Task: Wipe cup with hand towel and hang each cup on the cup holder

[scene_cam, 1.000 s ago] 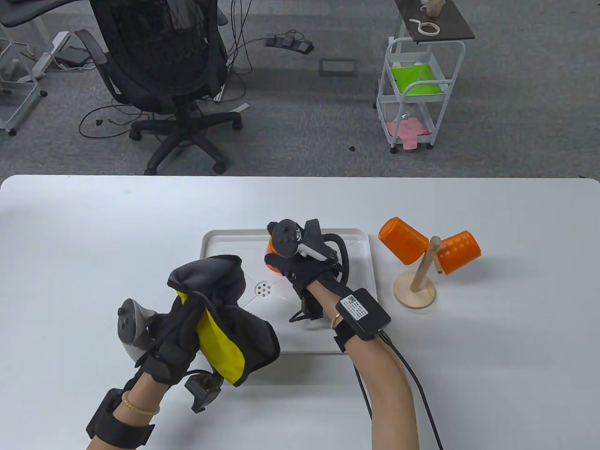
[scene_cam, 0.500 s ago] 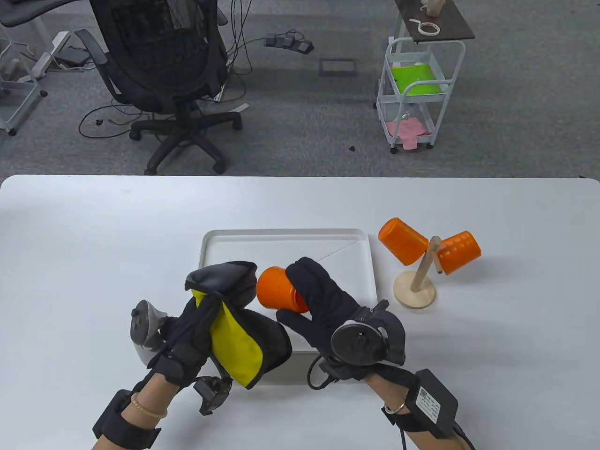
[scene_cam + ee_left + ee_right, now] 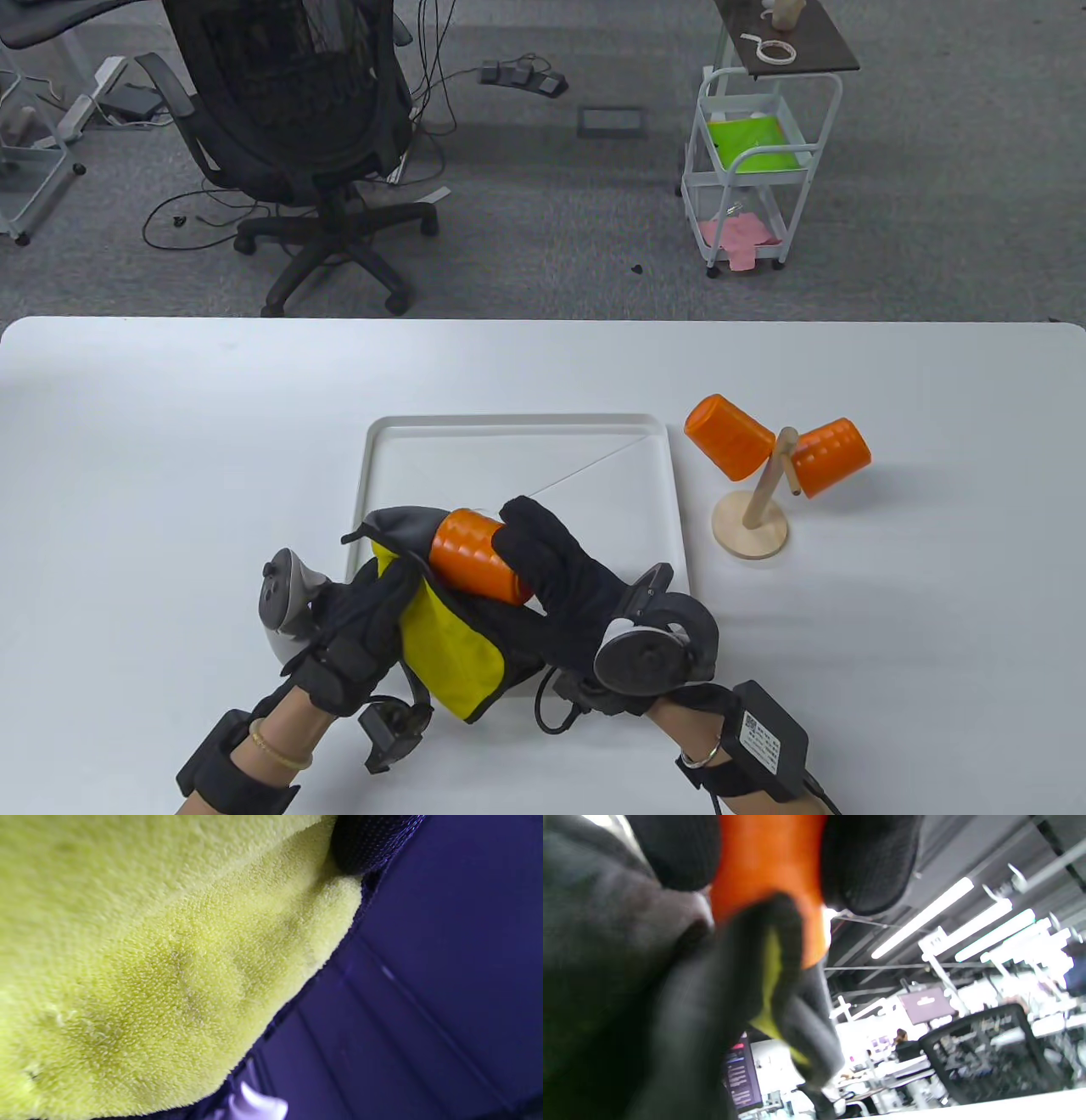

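One label by the right wrist, its print seemingly unreadable

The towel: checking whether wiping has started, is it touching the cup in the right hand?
Touching. The table view shows the cup, gripped by the right hand, pushed into the towel.

The cup is orange and ribbed. The towel is yellow on one face, dark grey on the other. Gloves are black, the tray white, the holder pale wood, and its two cups orange.
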### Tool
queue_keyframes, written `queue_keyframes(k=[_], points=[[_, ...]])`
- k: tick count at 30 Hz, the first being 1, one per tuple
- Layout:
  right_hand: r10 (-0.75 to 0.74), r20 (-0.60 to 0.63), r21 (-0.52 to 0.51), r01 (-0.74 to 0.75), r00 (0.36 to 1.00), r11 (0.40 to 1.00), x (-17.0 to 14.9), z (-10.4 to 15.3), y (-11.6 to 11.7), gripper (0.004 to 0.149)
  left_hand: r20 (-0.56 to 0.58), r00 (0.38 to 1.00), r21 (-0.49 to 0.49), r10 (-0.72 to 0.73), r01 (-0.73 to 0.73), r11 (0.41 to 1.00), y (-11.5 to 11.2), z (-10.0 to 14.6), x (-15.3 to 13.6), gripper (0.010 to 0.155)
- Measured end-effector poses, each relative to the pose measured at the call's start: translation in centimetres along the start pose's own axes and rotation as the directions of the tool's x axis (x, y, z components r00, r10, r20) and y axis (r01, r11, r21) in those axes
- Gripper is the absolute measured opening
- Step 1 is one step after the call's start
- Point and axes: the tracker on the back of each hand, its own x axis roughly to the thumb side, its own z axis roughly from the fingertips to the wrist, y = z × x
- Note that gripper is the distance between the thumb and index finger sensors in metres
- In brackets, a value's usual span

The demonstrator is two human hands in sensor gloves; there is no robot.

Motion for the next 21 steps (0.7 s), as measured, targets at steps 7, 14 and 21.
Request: queue_keyframes(k=[7, 14, 21], points=[[-0.469, -0.184, 0.019, 0.48, 0.864, 0.877, -2.1, -0.1, -0.3, 0.079, 0.25, 0.734, -0.037, -0.631, 0.659, 0.751, -2.1, 0.2, 2.6, 0.072], [-0.544, -0.285, 0.105, 0.59, 0.789, 0.801, -2.2, -0.2, 0.7, 0.084, 0.371, 0.476, -0.079, -0.797, 0.872, 0.483, -4.4, 0.5, 3.0, 0.07], [-0.402, -0.201, 0.165, 0.435, 0.893, 0.885, -0.7, -0.2, 0.4, 0.085, 0.259, 0.75, -0.188, -0.609, 0.658, 0.73, -4.0, 0.1, 2.3, 0.068]])
